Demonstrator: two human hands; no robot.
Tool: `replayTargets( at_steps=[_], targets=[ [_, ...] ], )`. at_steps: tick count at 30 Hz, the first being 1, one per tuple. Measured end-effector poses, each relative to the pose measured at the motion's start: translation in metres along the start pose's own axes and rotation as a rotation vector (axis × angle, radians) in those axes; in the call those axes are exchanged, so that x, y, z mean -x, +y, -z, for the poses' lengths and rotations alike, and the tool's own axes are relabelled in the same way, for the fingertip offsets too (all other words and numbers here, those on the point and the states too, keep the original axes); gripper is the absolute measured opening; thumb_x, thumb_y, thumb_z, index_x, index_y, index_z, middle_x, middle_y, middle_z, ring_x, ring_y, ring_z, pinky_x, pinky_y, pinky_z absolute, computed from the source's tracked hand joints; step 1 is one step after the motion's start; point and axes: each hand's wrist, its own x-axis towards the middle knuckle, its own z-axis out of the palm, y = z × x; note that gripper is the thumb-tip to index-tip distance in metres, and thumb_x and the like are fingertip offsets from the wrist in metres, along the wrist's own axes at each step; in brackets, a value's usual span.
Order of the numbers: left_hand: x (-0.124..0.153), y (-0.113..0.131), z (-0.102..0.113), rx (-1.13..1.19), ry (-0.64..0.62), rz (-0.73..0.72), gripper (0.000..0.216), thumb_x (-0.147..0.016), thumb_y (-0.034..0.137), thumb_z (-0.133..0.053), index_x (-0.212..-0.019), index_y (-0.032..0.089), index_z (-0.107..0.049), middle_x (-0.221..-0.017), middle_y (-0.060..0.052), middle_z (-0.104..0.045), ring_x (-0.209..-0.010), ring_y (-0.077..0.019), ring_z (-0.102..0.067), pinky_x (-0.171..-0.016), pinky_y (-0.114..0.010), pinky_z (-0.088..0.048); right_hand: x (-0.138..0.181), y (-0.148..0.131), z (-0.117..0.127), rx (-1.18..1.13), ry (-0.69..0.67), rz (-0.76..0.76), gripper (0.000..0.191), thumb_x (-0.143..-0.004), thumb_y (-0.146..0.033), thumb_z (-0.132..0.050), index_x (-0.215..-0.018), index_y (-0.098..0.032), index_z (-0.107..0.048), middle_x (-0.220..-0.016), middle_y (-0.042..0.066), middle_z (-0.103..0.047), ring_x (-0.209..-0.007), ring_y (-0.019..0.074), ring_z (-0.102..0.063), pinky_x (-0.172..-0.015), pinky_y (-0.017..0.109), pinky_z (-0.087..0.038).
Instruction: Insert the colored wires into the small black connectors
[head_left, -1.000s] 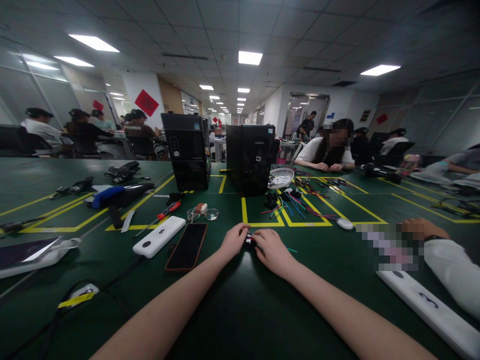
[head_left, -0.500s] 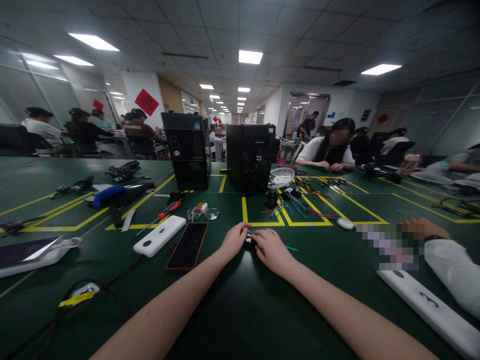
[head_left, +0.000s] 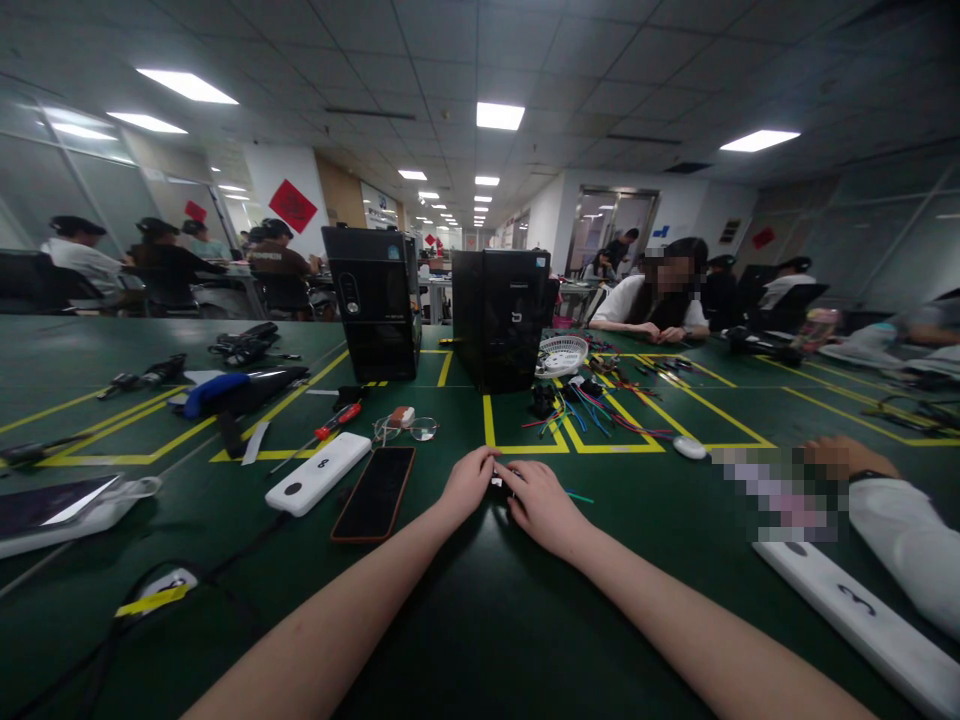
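In front of me, my left hand (head_left: 468, 484) and my right hand (head_left: 541, 502) meet over the green table. Fingers of both are closed around a small dark piece with white marks (head_left: 496, 482), mostly hidden by the fingertips; its exact kind cannot be made out. A thin green-blue wire (head_left: 580, 497) sticks out beyond my right hand. Beyond my hands lie loose coloured wires (head_left: 592, 415) and small black connectors (head_left: 544, 399). Left of my left hand lies a phone (head_left: 374, 494) with its dark screen up.
Two black computer towers (head_left: 379, 320) stand ahead, with a white basket (head_left: 562, 356) beside the right one. To the left lie a white power bank (head_left: 319, 474), glasses (head_left: 406, 428) and a screwdriver (head_left: 337, 421). At right are another white power bank (head_left: 855, 610) and a co-worker's sleeve (head_left: 904, 535).
My right fingers have shifted slightly left and closer to my left fingertips, covering more of the small piece. The other things on the table stay put.
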Motion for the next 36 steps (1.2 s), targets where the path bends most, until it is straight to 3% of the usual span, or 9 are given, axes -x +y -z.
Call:
replayTargets(
  at_steps=[21, 28, 36],
  targets=[
    [0.001, 0.004, 0.003, -0.002, -0.017, 0.018, 0.027, -0.086, 0.019, -0.038, -0.101, 0.018, -0.06, -0.096, -0.004, -0.065, -0.092, -0.0174, -0.059, -0.083, -0.027, -0.045, 0.0, 0.0, -0.001, -0.045, -0.015, -0.02, 0.045, -0.077, -0.012, -0.051, -0.122, -0.018, -0.05, -0.114, 0.011, -0.053, -0.107, 0.0216, -0.048, -0.092, 0.038, -0.04],
    [0.001, 0.0, 0.0, 0.0, -0.014, 0.002, 0.025, -0.087, 0.02, -0.038, -0.1, 0.019, -0.06, -0.091, -0.003, -0.065, -0.088, -0.0169, -0.059, -0.083, -0.028, -0.045, -0.002, 0.004, 0.003, -0.032, -0.002, -0.011, 0.03, -0.079, -0.01, -0.049, -0.107, -0.016, -0.058, -0.107, 0.009, -0.058, -0.102, 0.0197, -0.05, -0.09, 0.037, -0.04],
    [0.004, 0.007, 0.0, -0.013, -0.051, -0.129, 0.029, -0.09, 0.032, -0.038, -0.096, 0.018, -0.063, -0.098, -0.006, -0.065, -0.093, -0.0186, -0.058, -0.087, -0.029, -0.043, -0.004, 0.017, -0.001, 0.022, 0.003, -0.076, 0.027, -0.08, -0.007, -0.046, -0.101, -0.017, -0.061, -0.102, 0.007, -0.059, -0.097, 0.0183, -0.051, -0.086, 0.033, -0.04]
  ],
)
